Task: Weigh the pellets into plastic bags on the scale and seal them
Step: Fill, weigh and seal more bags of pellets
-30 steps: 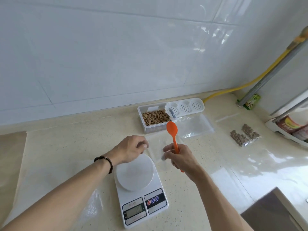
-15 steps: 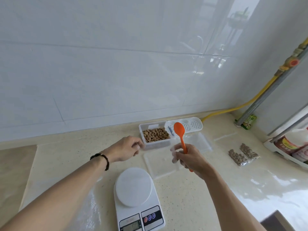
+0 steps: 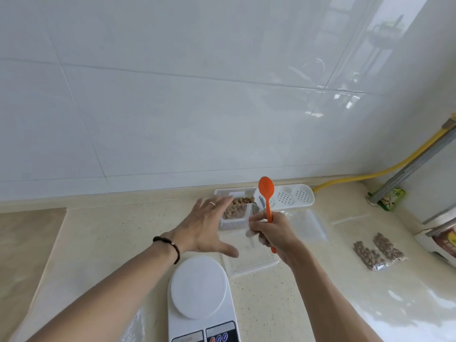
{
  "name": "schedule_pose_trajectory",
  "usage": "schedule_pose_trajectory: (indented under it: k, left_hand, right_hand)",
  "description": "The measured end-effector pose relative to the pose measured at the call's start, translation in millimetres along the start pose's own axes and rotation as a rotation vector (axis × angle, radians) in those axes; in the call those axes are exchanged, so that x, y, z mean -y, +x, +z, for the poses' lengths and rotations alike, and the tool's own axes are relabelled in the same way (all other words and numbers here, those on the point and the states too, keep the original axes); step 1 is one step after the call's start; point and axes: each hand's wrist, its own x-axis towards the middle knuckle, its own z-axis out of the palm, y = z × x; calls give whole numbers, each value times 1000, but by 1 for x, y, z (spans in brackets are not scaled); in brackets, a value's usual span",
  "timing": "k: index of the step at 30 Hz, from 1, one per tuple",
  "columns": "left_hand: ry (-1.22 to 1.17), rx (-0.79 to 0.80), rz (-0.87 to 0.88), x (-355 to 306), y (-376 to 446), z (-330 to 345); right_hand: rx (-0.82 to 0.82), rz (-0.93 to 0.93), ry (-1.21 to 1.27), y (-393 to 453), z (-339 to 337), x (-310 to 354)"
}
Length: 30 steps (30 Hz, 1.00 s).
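Scale (image 3: 200, 303) at 6 o'clock, white platter bare, panel writing cut off, unreadable. Left hand (image 3: 206, 227) spread flat, fingers straight, gripping nothing, reaching over pellet container (image 3: 237, 210) at 12 o'clock. Right hand (image 3: 272, 232) clenched round orange spoon (image 3: 267, 195), bowl up, also pinching clear plastic bag (image 3: 252, 219). Filled pellet bags (image 3: 378, 251) at 3 o'clock. Green packet (image 3: 392, 198) farther at 2 o'clock, print illegible.

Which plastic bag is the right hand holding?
The empty clear bag pinched in the right hand beside the orange spoon; the two pellet-filled bags lie untouched far right.
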Motion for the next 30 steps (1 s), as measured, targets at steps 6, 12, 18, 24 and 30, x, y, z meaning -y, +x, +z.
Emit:
schedule_pose_trajectory:
  k: [6,12,18,24,30]
  left_hand:
    - [-65,-242,73,-6,14,11]
    - [-137,-342,121,20,31,12]
    - [-6,-307,-5,59,44,20]
    - [13,-287,-79,86,51,29]
    - [-20,-266,-98,94,60,35]
  right_hand:
    - [31,-21,-9,15,18,8]
    - [40,-18,-92,37,20,6]
    - [-18,109,-465,76,2,1]
    - [-191,-11,-661,107,-10,-14]
    - [-443,-55,-453,116,-19,-21]
